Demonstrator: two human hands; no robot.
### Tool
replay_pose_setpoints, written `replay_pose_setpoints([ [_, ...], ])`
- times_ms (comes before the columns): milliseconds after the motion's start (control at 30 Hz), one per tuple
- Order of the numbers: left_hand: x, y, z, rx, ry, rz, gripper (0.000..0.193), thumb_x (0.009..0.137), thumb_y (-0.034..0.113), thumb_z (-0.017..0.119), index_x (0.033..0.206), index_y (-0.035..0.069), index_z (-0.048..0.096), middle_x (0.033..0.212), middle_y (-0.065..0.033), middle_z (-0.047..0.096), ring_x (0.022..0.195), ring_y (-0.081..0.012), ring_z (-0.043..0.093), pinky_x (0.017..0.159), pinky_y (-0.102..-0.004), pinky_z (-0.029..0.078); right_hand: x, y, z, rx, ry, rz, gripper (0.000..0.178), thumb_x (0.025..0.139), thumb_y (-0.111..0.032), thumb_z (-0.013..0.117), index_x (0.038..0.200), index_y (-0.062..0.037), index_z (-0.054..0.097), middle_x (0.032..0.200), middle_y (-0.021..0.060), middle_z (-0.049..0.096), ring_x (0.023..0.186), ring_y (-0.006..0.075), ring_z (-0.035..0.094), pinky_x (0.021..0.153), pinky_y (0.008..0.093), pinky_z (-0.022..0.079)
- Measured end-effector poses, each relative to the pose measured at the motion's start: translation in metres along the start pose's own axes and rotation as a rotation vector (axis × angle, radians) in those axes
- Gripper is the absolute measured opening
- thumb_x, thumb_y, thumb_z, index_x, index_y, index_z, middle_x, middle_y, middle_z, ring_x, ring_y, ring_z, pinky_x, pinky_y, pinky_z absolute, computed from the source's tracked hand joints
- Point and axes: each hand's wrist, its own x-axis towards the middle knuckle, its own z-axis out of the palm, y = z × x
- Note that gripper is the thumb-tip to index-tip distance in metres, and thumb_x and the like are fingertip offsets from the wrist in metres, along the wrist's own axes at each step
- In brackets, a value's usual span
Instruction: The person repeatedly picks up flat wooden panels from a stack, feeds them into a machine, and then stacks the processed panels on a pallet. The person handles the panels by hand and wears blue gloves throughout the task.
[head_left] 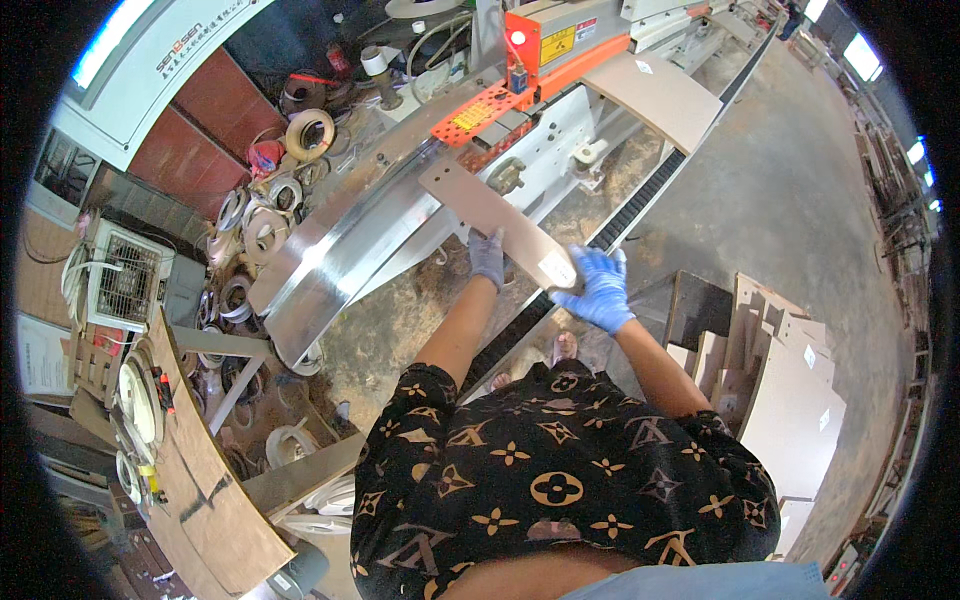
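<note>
The left hand (487, 258), in a thin purple-grey glove, touches the near edge of a panel (505, 225); its fingers go partly out of sight there, so one cannot tell how tightly they close. The right hand (602, 288), in a wrinkled blue glove, has its fingers spread wide against the panel's rounded end; the underside of the contact is hidden. The panel is smooth, flat, long and pale brown, with small holes at its far end and a white label (557, 268) too small to read near the right hand. It lies across the gap between the machine's shiny steel top (350, 230) and a black ridged strip (640, 205), part of which it covers. Just beyond its far end stands a perforated orange guard (485, 112), and above that glows a red lamp (517, 38). Farther along lies a broader board (655, 95). Stacked boards (790, 400) stand near the right forearm, their lower part cut off by the patterned shirt (560, 470), which also hides most of the feet. To the left, coiled rolls (310, 133) crowd together, overlapping, beyond a curved wooden desk (215, 500); the fisheye rim darkens the corners.
</note>
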Motion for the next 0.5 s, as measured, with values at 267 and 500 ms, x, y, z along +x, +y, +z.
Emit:
replay_pose_setpoints([
  [267, 0.066, -0.022, 0.046, -0.047, 0.101, -0.092, 0.041, 0.085, 0.018, 0.064, 0.122, 0.003, 0.052, 0.114, -0.0066, 0.060, 0.100, -0.0211, 0.057, 0.088, -0.0368, 0.047, 0.080, 0.024, 0.000, -0.065, -0.168, -0.099, 0.096, 0.065, -0.052, 0.072, 0.145, -0.0162, 0.032, 0.123, 0.0170, 0.052, 0.120, 0.0325, 0.047, 0.111, 0.0555, 0.015],
  [500, 0.140, -0.046, 0.082, 0.156, 0.067, 0.096, 0.039, 0.087, 0.025, 0.062, 0.116, 0.000, 0.055, 0.113, -0.0119, 0.062, 0.100, -0.0245, 0.059, 0.087, -0.0363, 0.047, 0.150, 0.066, -0.015, -0.111, -0.353, -0.075, 0.092, 0.070, -0.055, 0.069, 0.144, -0.0142, 0.032, 0.130, 0.0173, 0.049, 0.121, 0.0306, 0.048, 0.101, 0.0459, 0.033],
])
